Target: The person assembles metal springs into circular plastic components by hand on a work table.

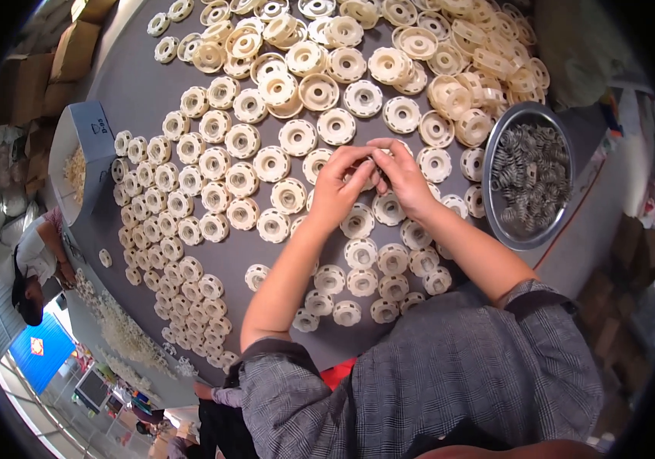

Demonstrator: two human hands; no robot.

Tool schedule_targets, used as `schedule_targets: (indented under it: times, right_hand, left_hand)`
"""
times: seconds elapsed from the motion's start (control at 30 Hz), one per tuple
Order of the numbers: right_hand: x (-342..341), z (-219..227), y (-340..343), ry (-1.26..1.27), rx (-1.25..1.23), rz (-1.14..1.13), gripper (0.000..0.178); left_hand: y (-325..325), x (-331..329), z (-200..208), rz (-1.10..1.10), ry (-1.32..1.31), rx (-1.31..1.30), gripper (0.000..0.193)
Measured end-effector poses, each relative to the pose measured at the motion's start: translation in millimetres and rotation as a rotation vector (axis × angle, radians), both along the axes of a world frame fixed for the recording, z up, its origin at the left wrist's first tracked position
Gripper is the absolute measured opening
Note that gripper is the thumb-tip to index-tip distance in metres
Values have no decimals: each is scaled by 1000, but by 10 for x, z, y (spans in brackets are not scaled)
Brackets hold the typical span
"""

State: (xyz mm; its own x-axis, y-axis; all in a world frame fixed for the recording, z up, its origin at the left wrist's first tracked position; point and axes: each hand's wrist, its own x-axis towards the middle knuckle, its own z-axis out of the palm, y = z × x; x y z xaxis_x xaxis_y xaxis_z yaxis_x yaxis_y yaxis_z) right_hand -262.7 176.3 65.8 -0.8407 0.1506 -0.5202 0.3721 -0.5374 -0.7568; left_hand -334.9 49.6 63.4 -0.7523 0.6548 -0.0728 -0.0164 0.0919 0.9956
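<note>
Both of my hands meet over the middle of a grey table (136, 84). My left hand (339, 187) and my right hand (400, 174) pinch the same round cream plastic disc (369, 177), which is mostly hidden by my fingers. Many matching discs (242, 141), each with a centre hole and slots around the rim, lie flat in rows all around the hands. A round metal bowl (528, 239) full of small grey metal springs (530, 172) stands just right of my right hand.
A heap of discs (480, 65) is piled at the far right of the table. A grey bin (86, 149) with small pale parts sits at the left edge. Cardboard boxes (52, 65) stand beyond it. Another person (33, 264) bends over at the left.
</note>
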Motion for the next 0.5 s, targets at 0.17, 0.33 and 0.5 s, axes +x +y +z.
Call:
schedule_targets:
  times: [0.17,0.33,0.5]
  right_hand:
    - [220,-124,-133,125,284,-13,25]
    - [306,77,-108,168,350,-9,20]
    - [363,70,85,192,335,-64,22]
  left_hand:
    - [-45,558,10,177,-80,22,24]
    - [-297,500,-213,634,-1008,518,23]
    - [-658,-7,-341,731,-14,-174,35]
